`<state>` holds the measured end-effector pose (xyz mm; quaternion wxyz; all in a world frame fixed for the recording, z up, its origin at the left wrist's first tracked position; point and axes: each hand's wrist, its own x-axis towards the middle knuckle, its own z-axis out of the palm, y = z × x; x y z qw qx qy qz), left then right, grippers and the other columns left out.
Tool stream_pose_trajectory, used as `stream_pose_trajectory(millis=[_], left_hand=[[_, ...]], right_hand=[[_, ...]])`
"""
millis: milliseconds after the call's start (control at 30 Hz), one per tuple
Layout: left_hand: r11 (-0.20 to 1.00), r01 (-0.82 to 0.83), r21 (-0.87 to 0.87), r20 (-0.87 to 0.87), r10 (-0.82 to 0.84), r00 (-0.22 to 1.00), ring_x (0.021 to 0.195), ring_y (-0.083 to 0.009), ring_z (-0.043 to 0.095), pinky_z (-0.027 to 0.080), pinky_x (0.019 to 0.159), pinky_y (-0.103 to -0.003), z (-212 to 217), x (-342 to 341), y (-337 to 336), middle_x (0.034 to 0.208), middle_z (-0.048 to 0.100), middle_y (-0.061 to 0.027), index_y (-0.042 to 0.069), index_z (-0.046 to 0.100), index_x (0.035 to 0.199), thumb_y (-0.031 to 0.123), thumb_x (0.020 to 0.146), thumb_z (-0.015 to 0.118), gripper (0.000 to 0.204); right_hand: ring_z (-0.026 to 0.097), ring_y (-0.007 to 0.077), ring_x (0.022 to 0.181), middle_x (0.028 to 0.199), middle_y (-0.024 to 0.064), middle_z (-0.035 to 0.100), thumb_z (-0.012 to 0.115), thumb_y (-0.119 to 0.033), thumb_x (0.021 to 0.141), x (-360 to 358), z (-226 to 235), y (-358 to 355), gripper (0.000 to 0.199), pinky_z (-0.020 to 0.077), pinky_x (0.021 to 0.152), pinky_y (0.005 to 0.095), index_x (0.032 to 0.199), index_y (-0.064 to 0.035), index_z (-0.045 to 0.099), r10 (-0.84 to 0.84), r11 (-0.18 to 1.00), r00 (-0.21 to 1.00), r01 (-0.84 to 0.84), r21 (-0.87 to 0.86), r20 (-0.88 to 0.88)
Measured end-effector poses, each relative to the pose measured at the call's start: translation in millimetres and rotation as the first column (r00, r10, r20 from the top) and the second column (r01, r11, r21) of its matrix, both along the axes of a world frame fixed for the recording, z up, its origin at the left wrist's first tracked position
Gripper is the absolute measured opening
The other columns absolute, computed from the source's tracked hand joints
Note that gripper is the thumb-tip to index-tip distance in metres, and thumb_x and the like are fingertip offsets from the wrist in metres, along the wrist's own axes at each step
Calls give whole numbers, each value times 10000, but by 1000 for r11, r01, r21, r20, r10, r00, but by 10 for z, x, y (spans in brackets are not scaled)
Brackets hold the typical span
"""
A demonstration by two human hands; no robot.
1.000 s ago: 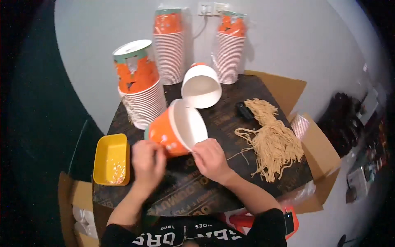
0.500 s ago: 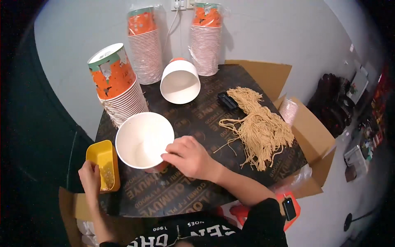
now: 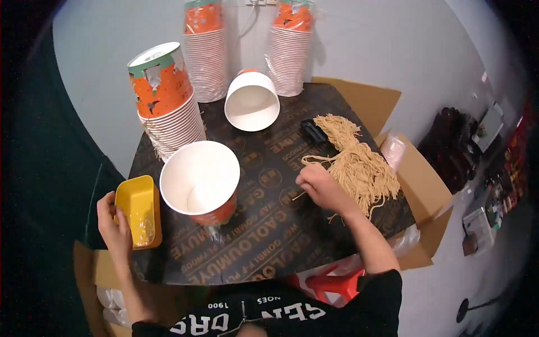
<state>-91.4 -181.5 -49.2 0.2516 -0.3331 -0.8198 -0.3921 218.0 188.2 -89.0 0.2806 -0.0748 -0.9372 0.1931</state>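
My left hand [image 3: 114, 224] curls over the left rim of a yellow plastic tub [image 3: 158, 224], thumb on the inner side and fingers outside. Small pale bits lie at the tub's near end. Over the loose strands beside a heap of tan string [image 3: 368, 174], my right hand [image 3: 321, 185] is closed in a pinch. A strand end pokes out below its fingers; the fingertips are partly hidden. Between my hands a large white-lined paper bucket [image 3: 200, 174] with an orange outside stands open, mouth tilted towards me.
A tall stack of orange paper buckets [image 3: 163, 90] stands upside down at left, strings hanging on it. Two bagged stacks [image 3: 205, 62] stand by the wall. Another bucket [image 3: 252, 104] lies on its side. A black object [image 3: 313, 132] touches the string. Cardboard boxes [image 3: 424, 174] flank the table.
My right hand has left the bucket's rim and moved right to the string. My left hand has shifted from inside the tub to its left rim. The view has tilted slightly.
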Motion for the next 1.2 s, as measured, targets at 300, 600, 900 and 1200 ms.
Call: stream_pose_trajectory(millis=[300,600,900,1200], left_hand=[[990,136,-19,-85,-137,987,947,-280,627,509,844,-327,170,280,-24,1037,599,-153,-24,592,989,-54,883,528,128],[848,409,-337,-61,-453,889,1203,-375,468,408,1016,-441,363,549,333,1235,533,-171,18,585,1066,-112,748,575,343],[682,619,-390,70,-648,758,1267,-375,433,331,1066,-548,336,557,507,1290,522,-155,57,582,1009,-50,712,696,335],[801,576,-165,38,-578,815,1186,-356,510,412,1014,-465,557,819,533,1161,595,-149,40,632,960,-79,759,621,234]], right_hand=[[481,328,909,871,107,514,609,-125,848,-19,-317,41,65,400,802,415,822,-86,563,-62,976,977,16,218,204],[527,308,873,888,104,562,603,-90,703,-409,44,-1091,104,410,723,415,796,-74,559,299,891,935,-345,293,192],[600,246,788,879,116,580,586,44,863,-292,171,-1879,57,488,714,311,879,-5,561,388,743,881,-473,-473,-273],[519,64,767,881,36,569,517,47,931,-321,107,-1730,288,425,688,199,1198,1,419,-51,445,923,-321,-836,-381]])
